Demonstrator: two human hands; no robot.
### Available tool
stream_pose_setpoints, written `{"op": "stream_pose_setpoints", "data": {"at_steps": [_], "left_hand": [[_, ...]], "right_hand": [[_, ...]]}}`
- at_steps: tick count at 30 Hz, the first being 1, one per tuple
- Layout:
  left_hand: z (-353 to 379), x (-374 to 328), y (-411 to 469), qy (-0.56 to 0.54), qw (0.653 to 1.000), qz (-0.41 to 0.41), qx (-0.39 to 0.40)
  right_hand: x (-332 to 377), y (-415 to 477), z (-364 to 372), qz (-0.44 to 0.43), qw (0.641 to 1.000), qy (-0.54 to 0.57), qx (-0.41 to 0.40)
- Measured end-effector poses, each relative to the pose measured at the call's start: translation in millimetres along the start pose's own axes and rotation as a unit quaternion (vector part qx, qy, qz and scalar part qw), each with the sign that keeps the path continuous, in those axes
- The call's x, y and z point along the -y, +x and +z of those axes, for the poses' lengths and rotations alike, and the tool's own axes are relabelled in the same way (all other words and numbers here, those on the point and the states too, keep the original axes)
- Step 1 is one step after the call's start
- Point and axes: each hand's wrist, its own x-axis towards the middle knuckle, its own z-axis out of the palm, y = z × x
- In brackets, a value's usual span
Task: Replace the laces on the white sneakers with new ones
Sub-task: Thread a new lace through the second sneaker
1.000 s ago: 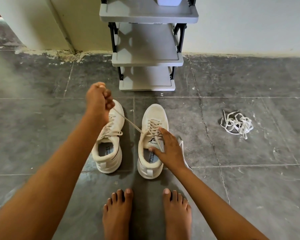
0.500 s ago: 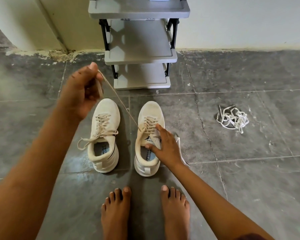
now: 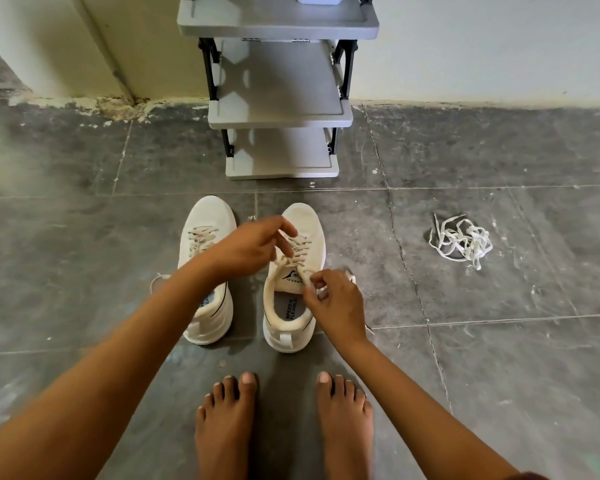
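Readable stuff first: your right shoe (image 3: 305,220) has SPEED printed on the tongue under a small dark logo, and the insole down in the opening reads SPEED FLEXIBLE. The left shoe (image 3: 208,213) has print on its insole too, but your forearm covers most of it, so I can't read it. Both shoes stand side by side on the floor (image 3: 84,271), toes pointing at the rack (image 3: 281,112), just ahead of your bare feet (image 3: 226,420).

Your left hand (image 3: 246,249) reaches across above the left shoe to the right shoe's lace (image 3: 300,252), fingers (image 3: 288,230) bunched narrow and pinching a strand near the toe end of the lacing. Your right hand (image 3: 338,304) is at the right edge of the tongue. Its thumb and index finger pinch the lace by the top eyelets, with the other fingers curled in.

The left shoe is laced up, with a loose end on the floor at its left. A lace pile (image 3: 461,242) lies tangled on the floor, well off to the right. The grey rack stands against the wall, and its top shelf holds something pale that's cut off by the frame edge.
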Motion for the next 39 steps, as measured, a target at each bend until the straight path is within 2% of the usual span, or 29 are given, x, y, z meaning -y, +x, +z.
{"op": "stream_pose_setpoints", "data": {"at_steps": [3, 8, 11, 16, 21, 25, 31, 39], "left_hand": [[19.2, 4.3, 1.7, -0.008, 1.000, -0.018, 0.021], [48.0, 24.2, 2.1, 0.027, 0.996, -0.052, -0.072], [59.9, 23.8, -0.2, 0.010, 0.994, -0.077, -0.081], [70.0, 18.5, 0.3, 0.096, 0.985, -0.086, -0.115], [77.2, 17.2, -0.9, 0.137, 0.981, -0.082, -0.111], [78.4, 21.3, -0.7, 0.131, 0.983, -0.073, -0.101], [83.2, 24.4, -3.9, 0.132, 0.978, -0.063, -0.147], [88.6, 26.2, -2.2, 0.117, 0.978, -0.072, -0.156]], "right_hand": [[4.5, 2.8, -1.7, 0.026, 1.000, -0.002, -0.005], [-2.4, 10.1, -5.1, 0.135, 0.985, 0.099, 0.036], [-4.5, 11.5, -6.9, 0.168, 0.972, 0.157, 0.047], [-7.4, 11.3, -7.6, 0.182, 0.964, 0.189, 0.055], [-8.2, 10.6, -7.2, 0.179, 0.961, 0.203, 0.060], [-8.4, 10.7, -6.8, 0.175, 0.962, 0.201, 0.063], [-9.5, 10.9, -6.5, 0.168, 0.965, 0.191, 0.062], [-9.8, 11.7, -8.6, 0.159, 0.964, 0.200, 0.074]]}}
